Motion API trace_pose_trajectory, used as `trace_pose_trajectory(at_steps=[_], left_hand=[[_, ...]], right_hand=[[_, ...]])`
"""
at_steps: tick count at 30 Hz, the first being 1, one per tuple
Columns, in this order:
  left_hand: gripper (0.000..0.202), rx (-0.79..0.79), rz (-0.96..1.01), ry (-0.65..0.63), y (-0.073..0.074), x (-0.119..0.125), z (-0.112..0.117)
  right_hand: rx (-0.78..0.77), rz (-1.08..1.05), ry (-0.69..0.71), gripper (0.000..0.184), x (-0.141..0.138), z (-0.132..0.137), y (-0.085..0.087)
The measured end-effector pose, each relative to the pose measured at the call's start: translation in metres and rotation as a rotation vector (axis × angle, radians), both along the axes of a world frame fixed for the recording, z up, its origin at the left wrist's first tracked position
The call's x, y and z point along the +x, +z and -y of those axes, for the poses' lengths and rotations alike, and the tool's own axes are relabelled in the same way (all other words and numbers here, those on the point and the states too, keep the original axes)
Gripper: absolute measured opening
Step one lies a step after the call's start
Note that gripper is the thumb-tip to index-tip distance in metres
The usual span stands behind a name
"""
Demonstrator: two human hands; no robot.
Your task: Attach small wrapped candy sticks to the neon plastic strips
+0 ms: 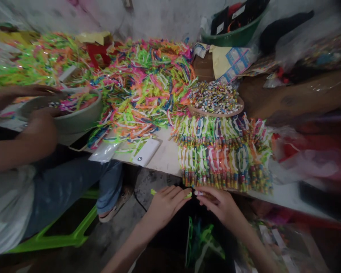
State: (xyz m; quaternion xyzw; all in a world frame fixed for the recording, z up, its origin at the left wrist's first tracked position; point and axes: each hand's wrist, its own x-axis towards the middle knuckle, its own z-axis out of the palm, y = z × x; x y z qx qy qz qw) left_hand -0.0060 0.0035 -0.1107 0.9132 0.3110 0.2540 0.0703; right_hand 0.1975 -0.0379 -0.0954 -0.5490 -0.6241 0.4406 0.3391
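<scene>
Over my lap, just in front of the table edge, my two hands are close together. My left hand is closed on a yellow-green strip, its ends showing at both sides of the fingers. Pinched in my right hand is a small white-tipped stick, partly hidden by the fingers. Beyond them on the table lie rows of finished-looking pieces, each a small patterned tube with a bright strip and white band. Behind those, a shallow bowl is heaped with small white-tipped tubes.
A large pile of bright strips covers the table's back and middle. At left, a co-worker's hands reach into a grey basin. A white power bank lies near the edge. A green tub stands at the back right.
</scene>
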Motion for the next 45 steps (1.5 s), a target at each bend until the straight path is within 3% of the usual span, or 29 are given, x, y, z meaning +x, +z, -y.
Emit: trace_pose_trajectory(at_steps=[7,15,28,39,42,45], left_hand=[[0.026,0.054,-0.007,-0.053,0.006,0.002,0.001],[0.024,0.056,-0.002,-0.066,0.003,0.003,0.001],[0.030,0.148,-0.048,-0.127,-0.001,0.000,0.001],[0.031,0.233,-0.018,-0.184,-0.014,0.006,0.008],[0.034,0.199,0.018,-0.173,-0.014,0.013,0.006],[0.031,0.151,0.082,-0.137,-0.009,0.026,-0.009]], right_hand=[[0.167,0.130,-0.053,0.022,-0.003,0.004,0.002],[-0.003,0.065,-0.019,0.027,-0.002,0.007,0.008],[-0.045,0.164,0.177,0.021,0.000,0.005,0.017],[-0.145,0.190,0.226,0.025,0.005,0.013,0.002],[-0.149,0.163,0.167,0.027,0.007,0.012,-0.001],[-0.118,0.111,-0.030,0.031,0.013,0.010,-0.003]])
